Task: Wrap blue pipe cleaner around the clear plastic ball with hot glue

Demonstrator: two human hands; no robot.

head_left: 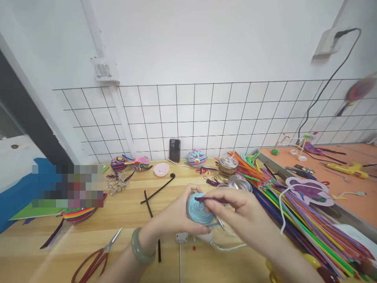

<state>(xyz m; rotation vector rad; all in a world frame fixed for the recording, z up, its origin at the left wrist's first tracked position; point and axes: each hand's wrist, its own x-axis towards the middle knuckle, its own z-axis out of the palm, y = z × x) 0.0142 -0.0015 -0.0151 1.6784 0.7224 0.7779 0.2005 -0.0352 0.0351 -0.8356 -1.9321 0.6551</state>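
Observation:
My left hand (181, 210) is closed around a light blue ball (200, 212), coiled in rings of what looks like pipe cleaner or cord. A jade-coloured bangle (141, 249) circles that wrist. Between the thumb and fingers of my right hand (235, 208) is pinched a dark purple pipe cleaner (216, 199), its end against the top of the ball. Part of the ball is covered by my fingers. Just beyond the right hand lies a clear round container (240, 182), partly hidden.
Red-handled scissors (98, 257) lie at front left, near black pipe cleaners (149, 204). Many coloured pipe cleaners (312, 224) fill the right side. Behind are a pink bowl (161, 169), a phone (174, 150), a striped ball (197, 158) and a glass jar (227, 166). A white cable (229, 249) crosses the table.

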